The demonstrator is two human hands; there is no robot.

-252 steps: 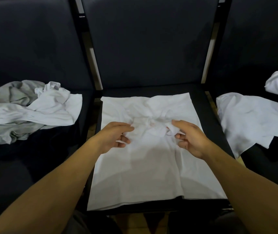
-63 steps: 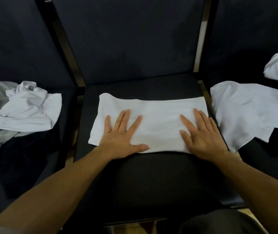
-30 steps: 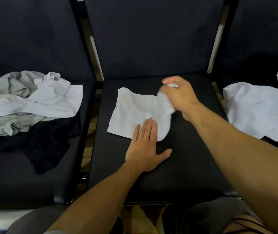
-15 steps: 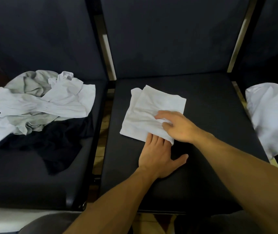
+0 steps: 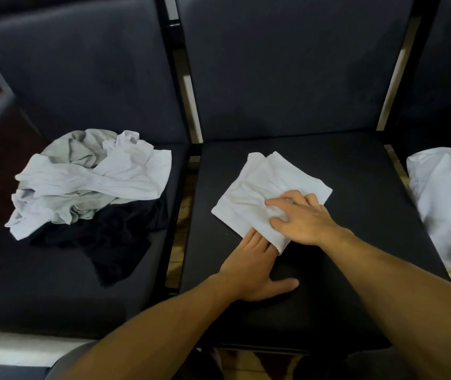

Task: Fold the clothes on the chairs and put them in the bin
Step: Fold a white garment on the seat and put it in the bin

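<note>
Head view: your right hand [image 5: 301, 219] lies on top of the folded white cloth [image 5: 262, 193], fingers bent and bunching the fabric under their tips at its near right part. Your left hand [image 5: 254, 267] lies flat on the middle chair seat [image 5: 342, 242], fingers straight and slipped under the cloth's near edge just beneath your right hand, thumb spread out to the right. The cloth sits on that seat, reaching away from both hands toward the backrest, its layered edges showing at the far corner. Well to the left of your left hand, on the neighbouring seat, a heap of white and grey clothes [image 5: 90, 176] lies crumpled over a black garment [image 5: 114, 239]. Well to the right of your right hand, another white garment [image 5: 446, 198] drapes over the third seat, partly cut off by the frame edge.
</note>
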